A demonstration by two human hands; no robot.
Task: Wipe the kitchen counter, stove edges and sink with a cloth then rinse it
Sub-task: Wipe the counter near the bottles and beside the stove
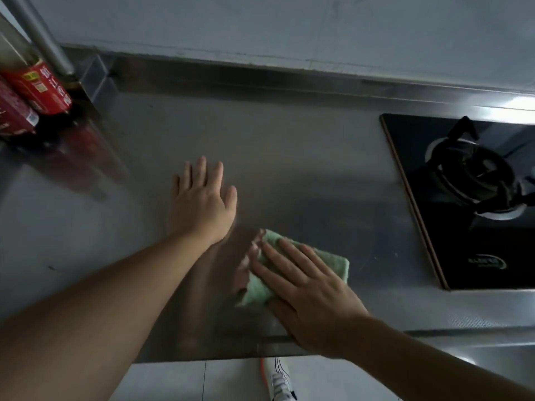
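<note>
A folded light green cloth (333,260) lies on the stainless steel counter (289,157) near its front edge. My right hand (309,290) presses flat on the cloth with straight fingers, covering much of it. My left hand (202,204) rests flat on the bare counter to the left and a little farther back, fingers spread and straight, holding nothing. A black glass gas stove (434,221) with one burner (474,175) is set into the counter at the right, a short gap from the cloth. No sink is in view.
Red-labelled bottles (37,88) stand at the back left corner beside a grey pipe (43,36). A steel upstand runs along the grey wall (289,30) behind. Below the counter's front edge are a tiled floor and a white shoe (279,380).
</note>
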